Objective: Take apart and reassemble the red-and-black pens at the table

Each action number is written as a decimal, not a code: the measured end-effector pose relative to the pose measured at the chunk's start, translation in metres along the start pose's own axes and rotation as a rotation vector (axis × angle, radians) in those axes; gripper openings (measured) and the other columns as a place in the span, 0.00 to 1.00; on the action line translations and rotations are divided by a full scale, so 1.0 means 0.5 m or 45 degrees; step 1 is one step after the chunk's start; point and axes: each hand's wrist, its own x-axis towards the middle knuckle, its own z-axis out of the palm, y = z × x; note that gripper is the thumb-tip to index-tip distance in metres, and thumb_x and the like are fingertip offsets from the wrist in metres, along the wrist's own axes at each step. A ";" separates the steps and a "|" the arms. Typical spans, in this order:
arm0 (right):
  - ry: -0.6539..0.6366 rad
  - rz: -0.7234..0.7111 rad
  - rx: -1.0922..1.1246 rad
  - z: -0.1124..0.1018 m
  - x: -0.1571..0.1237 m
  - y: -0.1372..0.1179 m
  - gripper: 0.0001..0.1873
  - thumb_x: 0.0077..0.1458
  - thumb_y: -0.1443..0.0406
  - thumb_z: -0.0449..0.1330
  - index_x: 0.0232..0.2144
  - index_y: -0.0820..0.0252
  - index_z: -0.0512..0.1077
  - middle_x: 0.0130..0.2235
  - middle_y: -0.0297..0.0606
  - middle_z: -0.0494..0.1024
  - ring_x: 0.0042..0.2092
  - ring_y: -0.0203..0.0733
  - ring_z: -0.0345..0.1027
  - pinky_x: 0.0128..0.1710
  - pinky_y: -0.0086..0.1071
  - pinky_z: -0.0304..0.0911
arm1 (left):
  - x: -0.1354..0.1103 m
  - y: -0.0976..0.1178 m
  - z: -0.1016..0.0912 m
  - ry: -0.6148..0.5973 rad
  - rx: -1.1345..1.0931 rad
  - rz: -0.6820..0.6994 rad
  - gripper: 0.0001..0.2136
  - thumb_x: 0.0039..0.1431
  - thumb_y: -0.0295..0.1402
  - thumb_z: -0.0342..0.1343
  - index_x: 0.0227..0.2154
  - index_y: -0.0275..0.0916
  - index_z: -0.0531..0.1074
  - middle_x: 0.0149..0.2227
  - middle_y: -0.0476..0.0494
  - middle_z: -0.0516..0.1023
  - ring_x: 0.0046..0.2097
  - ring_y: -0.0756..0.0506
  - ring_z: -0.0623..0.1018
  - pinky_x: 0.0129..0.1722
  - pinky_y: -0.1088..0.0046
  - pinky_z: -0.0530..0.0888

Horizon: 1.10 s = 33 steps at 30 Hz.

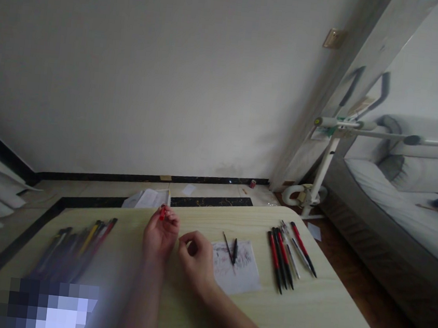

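Note:
My left hand (160, 233) is closed on a small red pen part (163, 212), held up over the light wooden table (304, 319). Just to its right, my right hand (195, 258) rests with its fingers curled in a pinch; what they hold is too small to make out. Beside my right hand lies a white scribbled paper (237, 270) with a thin black refill and a short black pen piece (234, 250) on it. A row of red and black pens (287, 255) lies further right. Several more pens (73, 248) lie in a pile at the left.
The table's far edge meets a tiled floor with loose papers (147, 198). A white exercise machine (328, 165) stands at the right, next to a bed (402, 204). A pixelated patch covers the table's near left corner.

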 end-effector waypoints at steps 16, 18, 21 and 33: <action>-0.141 0.255 0.583 0.043 -0.038 -0.019 0.02 0.43 0.69 0.56 0.22 0.63 0.68 0.23 0.33 0.71 0.26 0.35 0.63 0.27 0.27 0.58 | -0.006 -0.003 0.016 0.098 0.042 0.005 0.11 0.60 0.24 0.39 0.31 0.32 0.68 0.26 0.46 0.70 0.25 0.56 0.70 0.25 0.83 0.70; -0.173 0.186 0.517 0.044 -0.043 -0.013 0.03 0.45 0.68 0.56 0.23 0.63 0.68 0.24 0.34 0.71 0.26 0.34 0.62 0.27 0.27 0.58 | -0.005 -0.003 0.014 0.089 0.060 0.007 0.11 0.59 0.24 0.40 0.32 0.32 0.68 0.26 0.46 0.71 0.25 0.56 0.70 0.25 0.83 0.70; -0.208 0.107 0.408 0.044 -0.050 -0.011 0.05 0.48 0.67 0.55 0.24 0.63 0.69 0.24 0.34 0.71 0.25 0.33 0.61 0.26 0.26 0.57 | -0.002 -0.001 0.009 0.083 0.060 -0.015 0.11 0.59 0.23 0.40 0.33 0.32 0.68 0.27 0.46 0.72 0.26 0.56 0.71 0.25 0.83 0.70; -0.232 0.037 0.292 0.043 -0.054 -0.012 0.06 0.50 0.67 0.54 0.24 0.62 0.69 0.24 0.32 0.70 0.25 0.31 0.58 0.24 0.24 0.54 | 0.004 -0.001 -0.003 0.039 0.052 0.011 0.09 0.57 0.22 0.42 0.29 0.32 0.67 0.26 0.47 0.71 0.26 0.56 0.71 0.26 0.82 0.70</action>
